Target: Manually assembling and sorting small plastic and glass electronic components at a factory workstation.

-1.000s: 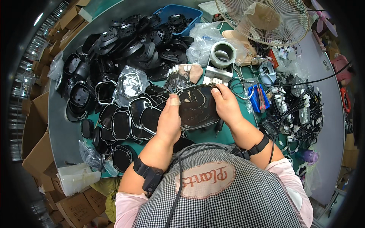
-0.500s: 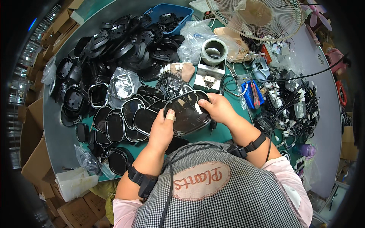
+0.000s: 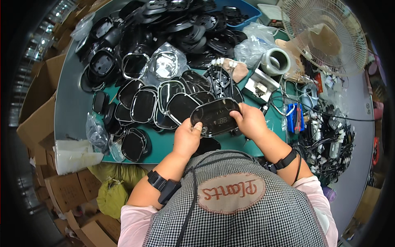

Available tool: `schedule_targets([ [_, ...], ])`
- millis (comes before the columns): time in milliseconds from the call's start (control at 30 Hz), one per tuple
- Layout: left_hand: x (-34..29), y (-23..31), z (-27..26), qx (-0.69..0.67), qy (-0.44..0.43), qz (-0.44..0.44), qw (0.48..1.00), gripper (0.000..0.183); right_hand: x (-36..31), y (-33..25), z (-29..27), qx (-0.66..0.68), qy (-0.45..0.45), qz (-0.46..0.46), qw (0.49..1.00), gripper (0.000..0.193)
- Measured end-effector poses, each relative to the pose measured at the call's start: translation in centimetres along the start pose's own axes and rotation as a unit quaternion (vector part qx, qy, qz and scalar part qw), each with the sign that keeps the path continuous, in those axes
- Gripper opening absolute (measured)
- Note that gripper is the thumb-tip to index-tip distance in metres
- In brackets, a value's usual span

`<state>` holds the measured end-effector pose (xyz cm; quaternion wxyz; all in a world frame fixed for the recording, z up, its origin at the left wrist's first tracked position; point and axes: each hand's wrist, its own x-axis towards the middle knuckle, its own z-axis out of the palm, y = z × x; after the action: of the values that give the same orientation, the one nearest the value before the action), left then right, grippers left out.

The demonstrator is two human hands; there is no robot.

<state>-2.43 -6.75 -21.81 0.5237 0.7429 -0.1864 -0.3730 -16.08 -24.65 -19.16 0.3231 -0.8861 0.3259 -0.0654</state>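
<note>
Between both hands I hold a dark, glossy display panel (image 3: 216, 117) with rounded ends and a pale rim, tilted above the green mat. My left hand (image 3: 187, 138) grips its lower left end, thumb on the face; a pale wrap shows on that thumb. My right hand (image 3: 251, 122) pinches the upper right end, thumb on top and fingers behind, hidden. Faint digit-like marks show through the panel's face. Just left of it, similar rimmed panels (image 3: 144, 106) lie overlapping. Behind it, a bundle of black cables with white connectors (image 3: 224, 68) rests on a dark housing.
Black plastic housings (image 3: 103, 61) are heaped at the far left, before a blue bin (image 3: 249, 16). A metal fixture (image 3: 261, 86) with a white ring, a fan (image 3: 327, 37), a blue tool holder (image 3: 295, 118) and tangled cables (image 3: 329, 144) stand right. Cardboard boxes (image 3: 72, 191) lie lower left.
My view has shifted, so the bench contents appear farther right at the back. The panel stays in both hands and is now tipped differently, showing a flatter outline with marks on its face.
</note>
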Motion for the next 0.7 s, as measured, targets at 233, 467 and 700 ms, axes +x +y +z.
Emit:
schedule_targets([
  [233,-0.7,-0.3,-6.8,0.057,0.099,-0.007,0.993,0.018,4.7,-3.0,6.0,0.008,-0.048,-0.092,0.995,0.039],
  [467,-0.7,-1.6,-14.8,-0.033,0.161,-0.006,0.986,0.036,11.9,-6.4,9.5,0.216,-0.131,0.132,0.958,0.041],
  [700,-0.6,-6.9,-29.3,0.041,0.332,-0.026,0.942,0.029,13.9,-3.5,10.8,0.079,-0.033,0.054,0.995,0.059],
])
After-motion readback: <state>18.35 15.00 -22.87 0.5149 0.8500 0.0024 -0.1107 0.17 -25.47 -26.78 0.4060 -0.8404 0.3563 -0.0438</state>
